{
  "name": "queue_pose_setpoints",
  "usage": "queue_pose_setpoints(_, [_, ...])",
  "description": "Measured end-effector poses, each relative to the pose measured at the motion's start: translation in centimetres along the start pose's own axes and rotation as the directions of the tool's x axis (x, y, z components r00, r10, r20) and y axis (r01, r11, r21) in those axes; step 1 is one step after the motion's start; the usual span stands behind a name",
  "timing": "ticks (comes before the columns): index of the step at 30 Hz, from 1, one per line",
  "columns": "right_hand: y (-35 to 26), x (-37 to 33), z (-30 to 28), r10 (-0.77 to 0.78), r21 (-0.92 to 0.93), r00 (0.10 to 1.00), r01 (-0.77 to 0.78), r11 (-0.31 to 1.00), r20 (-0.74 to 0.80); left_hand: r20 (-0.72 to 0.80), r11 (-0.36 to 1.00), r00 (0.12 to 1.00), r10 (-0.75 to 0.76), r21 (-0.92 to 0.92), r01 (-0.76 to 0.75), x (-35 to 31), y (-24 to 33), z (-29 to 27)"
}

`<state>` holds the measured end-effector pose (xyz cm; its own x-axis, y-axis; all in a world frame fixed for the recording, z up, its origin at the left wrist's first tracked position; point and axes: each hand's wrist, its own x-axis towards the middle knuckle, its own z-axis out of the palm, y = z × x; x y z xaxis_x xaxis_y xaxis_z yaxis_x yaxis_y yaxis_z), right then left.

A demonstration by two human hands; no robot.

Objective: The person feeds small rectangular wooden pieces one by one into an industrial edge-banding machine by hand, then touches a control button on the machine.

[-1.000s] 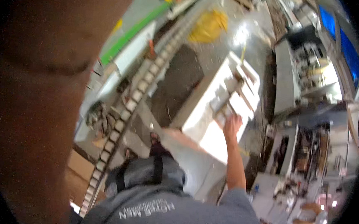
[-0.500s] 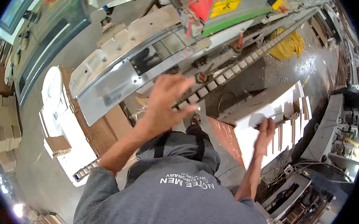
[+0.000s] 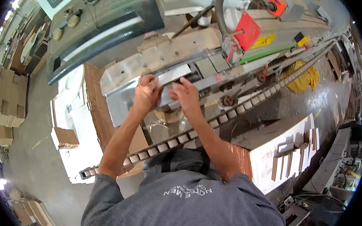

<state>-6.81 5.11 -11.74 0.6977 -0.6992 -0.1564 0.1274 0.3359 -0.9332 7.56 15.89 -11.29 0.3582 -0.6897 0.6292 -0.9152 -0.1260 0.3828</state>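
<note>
A narrow white strip (image 3: 174,73) lies slantwise over the metal bed of a machine (image 3: 121,102), ahead of my body. My left hand (image 3: 147,93) is closed at the strip's left end, fingers curled against it. Just right of it, my right hand (image 3: 187,97) has its thumb and index finger apart, close to the strip's near edge. Slight blur hides whether those fingertips touch it. Square grey plates (image 3: 213,65) sit in the bed beyond the strip's right end.
A segmented chain track (image 3: 172,143) runs diagonally between me and the machine. White-topped stacks stand at the left (image 3: 85,137) and right (image 3: 265,161), the right one with small strips on it. A control console (image 3: 110,36), a red plate (image 3: 248,30) and a yellow bag (image 3: 303,75) are farther off.
My right hand has moved from the white stack at the right to the machine bed. My left hand has gone forward and closed at the white strip, which now lies over the bed.
</note>
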Motion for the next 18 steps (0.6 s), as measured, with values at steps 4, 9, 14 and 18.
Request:
queue_pose_setpoints(4, [1.4,1.0,2.3,-0.046,0.039,0.999,0.046,0.998,0.003,-0.086,0.997,0.996,0.005,0.075,0.002,1.8,0.3,-0.9])
queue_pose_setpoints(9, [3.3,2.8,3.2,-0.097,0.035,0.995,0.096,0.995,0.004,-0.123,0.994,0.988,-0.091,0.050,0.098,0.6,-0.8,-1.0])
queue_pose_setpoints(14, [2.2,1.8,3.7,-0.146,-0.011,0.989,0.146,0.989,-0.009,-0.128,0.981,0.975,-0.181,0.050,0.189,-0.4,-1.6,-0.9])
queue_pose_setpoints(18, [2.4,2.3,3.1,-0.176,-0.084,0.984,0.175,0.981,-0.004,-0.087,0.981,0.980,-0.181,0.059,0.187,-0.3,-1.2,-0.5])
